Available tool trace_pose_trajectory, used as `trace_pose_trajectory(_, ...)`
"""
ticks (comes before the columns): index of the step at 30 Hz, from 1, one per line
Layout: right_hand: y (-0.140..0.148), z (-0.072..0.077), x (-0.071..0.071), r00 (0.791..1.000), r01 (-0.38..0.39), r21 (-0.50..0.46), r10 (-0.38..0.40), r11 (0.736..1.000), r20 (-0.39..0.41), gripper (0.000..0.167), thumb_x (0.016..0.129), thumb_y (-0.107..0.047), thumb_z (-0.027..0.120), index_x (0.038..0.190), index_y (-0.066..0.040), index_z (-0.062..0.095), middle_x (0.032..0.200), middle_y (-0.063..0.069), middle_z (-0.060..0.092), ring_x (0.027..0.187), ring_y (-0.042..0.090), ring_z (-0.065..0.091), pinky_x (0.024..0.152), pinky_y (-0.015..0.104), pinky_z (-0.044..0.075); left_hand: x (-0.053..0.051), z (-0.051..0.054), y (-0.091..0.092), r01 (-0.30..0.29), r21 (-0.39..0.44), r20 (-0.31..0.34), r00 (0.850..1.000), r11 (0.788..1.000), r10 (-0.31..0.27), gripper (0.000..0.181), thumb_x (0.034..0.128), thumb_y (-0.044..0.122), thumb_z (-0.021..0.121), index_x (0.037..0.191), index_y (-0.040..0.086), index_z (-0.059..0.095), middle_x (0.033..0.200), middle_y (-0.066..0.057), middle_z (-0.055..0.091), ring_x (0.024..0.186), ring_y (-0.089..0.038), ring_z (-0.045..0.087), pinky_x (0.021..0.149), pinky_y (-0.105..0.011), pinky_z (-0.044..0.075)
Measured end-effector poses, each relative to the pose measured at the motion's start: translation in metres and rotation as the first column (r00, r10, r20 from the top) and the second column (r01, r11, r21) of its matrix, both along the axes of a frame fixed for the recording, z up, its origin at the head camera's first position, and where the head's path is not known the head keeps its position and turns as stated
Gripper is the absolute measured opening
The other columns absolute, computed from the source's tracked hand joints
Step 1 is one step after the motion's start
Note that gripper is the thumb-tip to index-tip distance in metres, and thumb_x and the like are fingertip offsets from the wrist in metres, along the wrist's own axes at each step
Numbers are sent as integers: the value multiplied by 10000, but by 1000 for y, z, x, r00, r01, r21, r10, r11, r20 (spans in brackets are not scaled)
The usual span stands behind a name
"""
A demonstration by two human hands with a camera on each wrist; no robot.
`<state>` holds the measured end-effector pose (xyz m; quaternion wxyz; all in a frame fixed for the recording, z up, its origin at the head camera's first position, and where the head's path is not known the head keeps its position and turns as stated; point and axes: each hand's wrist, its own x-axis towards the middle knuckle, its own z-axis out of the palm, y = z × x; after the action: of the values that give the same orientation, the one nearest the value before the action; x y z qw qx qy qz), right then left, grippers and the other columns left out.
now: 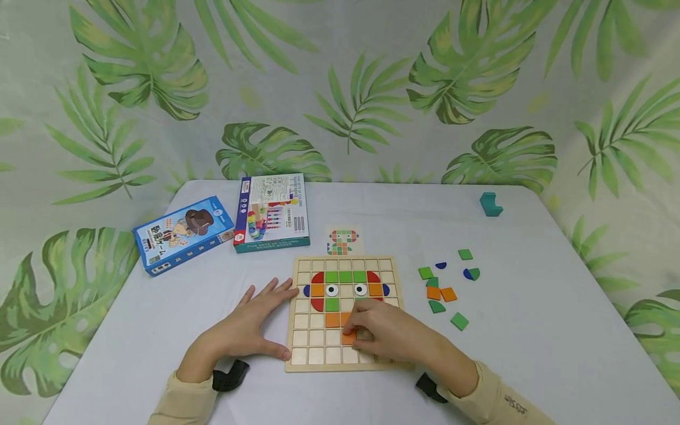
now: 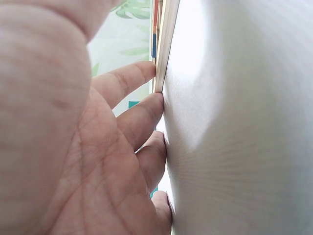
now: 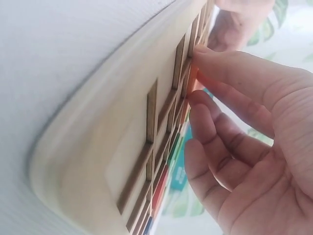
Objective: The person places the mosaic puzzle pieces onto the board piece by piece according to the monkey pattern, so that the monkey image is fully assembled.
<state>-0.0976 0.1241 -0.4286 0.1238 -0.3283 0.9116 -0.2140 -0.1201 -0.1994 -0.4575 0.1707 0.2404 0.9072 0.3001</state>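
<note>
A wooden grid board [image 1: 316,356] lies on the white table, with red, green, orange and blue tiles and two eye pieces forming a face-like pattern. My right hand [image 1: 390,330] is over its lower middle, pinching an orange square tile [image 1: 347,339] at a cell between thumb and fingers. The right wrist view shows the orange tile [image 3: 191,79] at the fingertips, partly hidden. With fingers spread, my left hand [image 1: 244,324] rests on the table and touches the board's left edge. Just behind the board lies a small pattern card [image 1: 344,235]. My right hand hides some of the board's right side.
Loose green tiles [image 1: 459,321], orange tiles [image 1: 448,294] and blue half-round pieces [image 1: 441,265] lie right of the board. A blue box [image 1: 183,236] and a white-and-purple box [image 1: 273,212] occupy the back left. A teal block [image 1: 491,205] stands at the back right.
</note>
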Motion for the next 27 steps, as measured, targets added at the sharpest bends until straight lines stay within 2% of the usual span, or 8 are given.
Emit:
trace_pose_trajectory(7, 2, 2, 0, 1000, -5, -5, 5, 1000, 8, 152, 959, -223, 824, 1104, -182, 841, 1032, -84, 681, 918, 22, 569, 851, 204, 578, 0, 0, 0, -2, -5, 0, 1000, 1000, 2, 1174, 693, 571, 973, 1663, 213, 416, 1797, -35, 269, 1695, -390, 95, 1316, -740, -33)
trace_pose_trajectory(12, 15, 5, -5, 1000, 23, -19, -23, 1000, 4, 164, 949, -202, 826, 1111, -175, 830, 1063, -70, 713, 892, 58, 600, 816, 209, 585, 0, -1, 0, -2, -5, -4, 1000, 1000, 2, 1175, 693, 573, 972, 1663, 213, 416, 1797, -33, 270, 1694, -393, 98, 1314, -745, -29)
trace_pose_trajectory(17, 43, 12, -15, 996, 80, -34, -81, 996, -25, 181, 956, -206, 821, 1133, -167, 811, 1099, -46, 721, 930, 118, 619, 819, 242, 578, 0, -1, 0, -3, 0, 0, 1000, 1000, 3, 1185, 685, 574, 976, 1665, 219, 413, 1799, -18, 265, 1698, -377, 94, 1321, -730, -35)
trace_pose_trajectory(21, 71, 20, -26, 984, 175, -23, -176, 984, -35, 220, 954, -183, 820, 1171, -153, 802, 1093, -30, 725, 956, 152, 641, 808, 261, 584, 0, -1, 0, -2, 1, -4, 1000, 1000, 2, 1185, 682, 575, 976, 1663, 215, 417, 1798, -23, 267, 1697, -380, 97, 1320, -732, -31)
trace_pose_trajectory(23, 87, 24, -32, 976, 207, -22, -208, 978, -59, 255, 950, -155, 820, 1201, -123, 791, 1111, -8, 737, 988, 179, 668, 843, 328, 616, 0, -1, 0, -1, 1, -7, 1000, 1000, 1, 1182, 684, 577, 975, 1662, 216, 418, 1797, -24, 270, 1696, -382, 100, 1319, -734, -28)
trace_pose_trajectory(27, 117, 29, -43, 963, 265, -34, -266, 964, -48, 284, 961, -108, 795, 1239, -59, 764, 1146, 58, 744, 1037, 251, 680, 906, 468, 627, 0, 0, 0, -1, -1, -7, 1000, 1000, 1, 1177, 685, 577, 974, 1660, 219, 420, 1795, -27, 276, 1695, -386, 105, 1318, -737, -25)
